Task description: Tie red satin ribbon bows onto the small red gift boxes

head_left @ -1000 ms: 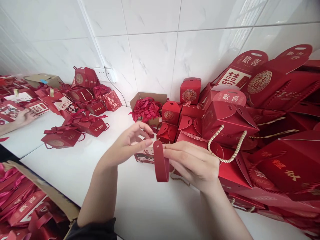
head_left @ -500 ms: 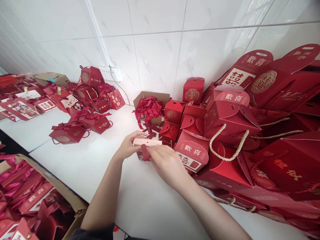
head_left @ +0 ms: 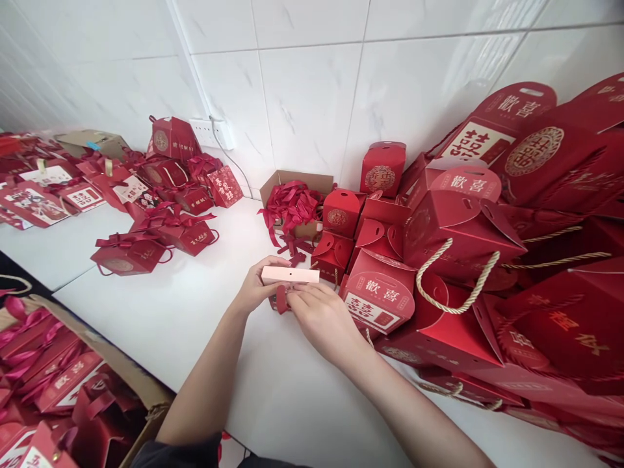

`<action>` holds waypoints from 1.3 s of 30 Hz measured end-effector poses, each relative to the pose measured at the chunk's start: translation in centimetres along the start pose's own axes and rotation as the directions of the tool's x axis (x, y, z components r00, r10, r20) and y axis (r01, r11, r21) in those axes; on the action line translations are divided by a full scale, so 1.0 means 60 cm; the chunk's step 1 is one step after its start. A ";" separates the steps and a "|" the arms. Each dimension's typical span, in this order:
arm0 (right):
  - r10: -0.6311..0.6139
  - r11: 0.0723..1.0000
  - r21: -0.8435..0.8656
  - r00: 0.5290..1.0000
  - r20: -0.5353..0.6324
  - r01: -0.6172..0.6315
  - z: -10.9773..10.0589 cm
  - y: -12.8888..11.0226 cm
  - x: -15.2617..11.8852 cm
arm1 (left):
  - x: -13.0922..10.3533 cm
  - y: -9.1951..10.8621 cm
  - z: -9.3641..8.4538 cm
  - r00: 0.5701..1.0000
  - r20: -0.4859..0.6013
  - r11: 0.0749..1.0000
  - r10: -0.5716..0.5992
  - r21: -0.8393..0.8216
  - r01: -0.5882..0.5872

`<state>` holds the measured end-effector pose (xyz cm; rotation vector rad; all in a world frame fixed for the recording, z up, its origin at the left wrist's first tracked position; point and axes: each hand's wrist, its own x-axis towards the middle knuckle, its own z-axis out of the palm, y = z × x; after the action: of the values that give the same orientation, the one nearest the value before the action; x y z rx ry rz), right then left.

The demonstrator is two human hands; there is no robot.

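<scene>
Marbled wall tiles point(head_left: 312, 104), white wall socket point(head_left: 203, 132), thin cable point(head_left: 238, 166)

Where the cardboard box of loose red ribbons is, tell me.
In the head view, the cardboard box stands just above centre, near the tiled wall, immediately left of the small red boxes.

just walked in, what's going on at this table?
A person's left hand holds a small box, its pale face with a dark dot showing, while the right hand is at a red strap in front. Red gift boxes are piled to the right, ribbons fill a carton behind, and ribbon-tied boxes sit left.
</scene>
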<state>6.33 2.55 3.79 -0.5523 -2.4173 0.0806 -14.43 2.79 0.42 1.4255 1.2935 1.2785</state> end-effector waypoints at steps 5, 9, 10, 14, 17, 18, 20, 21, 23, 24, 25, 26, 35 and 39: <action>0.103 0.995 0.003 0.993 0.055 -0.103 -0.002 -0.005 -0.006 | -0.001 -0.001 -0.001 0.999 0.038 0.999 0.018 -0.033 -0.016; 0.190 0.968 0.153 0.980 0.067 -0.198 -0.012 -0.009 -0.006 | 0.001 -0.006 -0.001 0.997 0.040 0.997 0.060 -0.057 -0.058; 0.186 0.960 0.197 0.980 0.074 -0.197 -0.016 -0.010 -0.004 | 0.002 -0.008 -0.001 0.997 0.036 0.996 0.062 -0.060 -0.060; 0.239 0.923 0.279 0.963 0.127 -0.266 -0.030 -0.012 0.001 | 0.003 -0.012 -0.001 0.999 0.020 0.997 0.050 -0.063 -0.048; 0.232 0.903 0.336 0.962 0.146 -0.269 -0.035 -0.011 0.000 | 0.003 -0.013 0.000 0.999 0.028 0.998 0.029 -0.064 -0.027; 0.199 0.900 0.369 0.972 0.122 -0.231 -0.036 -0.010 -0.001 | 0.003 -0.014 0.000 0.999 0.036 0.998 0.020 -0.068 -0.017; 0.118 0.896 0.428 0.992 0.033 -0.121 -0.039 -0.008 -0.003 | 0.003 -0.017 -0.001 0.998 0.060 0.997 -0.005 -0.080 0.010; 0.086 0.896 0.439 0.996 -0.015 -0.071 -0.040 -0.008 -0.003 | 0.003 -0.019 -0.001 0.997 0.075 0.996 -0.016 -0.085 0.023; 0.029 0.908 0.418 0.996 -0.088 0.011 -0.043 -0.007 -0.003 | 0.004 -0.023 -0.001 0.995 0.094 0.996 -0.024 -0.087 0.033; 0.009 0.919 0.394 0.994 -0.113 0.037 -0.043 -0.007 -0.003 | 0.004 -0.024 -0.001 0.995 0.095 0.996 -0.019 -0.085 0.027; -0.002 0.929 0.367 0.992 -0.129 0.050 -0.043 -0.006 -0.002 | 0.004 -0.025 -0.001 0.996 0.092 0.996 -0.009 -0.082 0.017; -0.004 0.939 0.341 0.990 -0.140 0.052 -0.042 -0.005 -0.002 | 0.005 -0.026 -0.001 0.996 0.092 0.997 0.001 -0.083 0.006; 0.020 0.993 0.120 0.995 -0.097 -0.008 0.000 0.007 -0.003 | 0.006 -0.026 -0.007 0.985 0.174 0.993 0.018 -0.120 0.003; 0.044 0.986 0.165 0.997 -0.063 -0.033 -0.001 0.009 -0.004 | 0.005 -0.027 -0.014 0.974 0.228 0.991 0.014 -0.135 0.018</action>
<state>6.73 2.94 3.58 -0.5183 -2.3099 0.2711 -15.57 3.29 -0.99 1.4266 1.0344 1.1413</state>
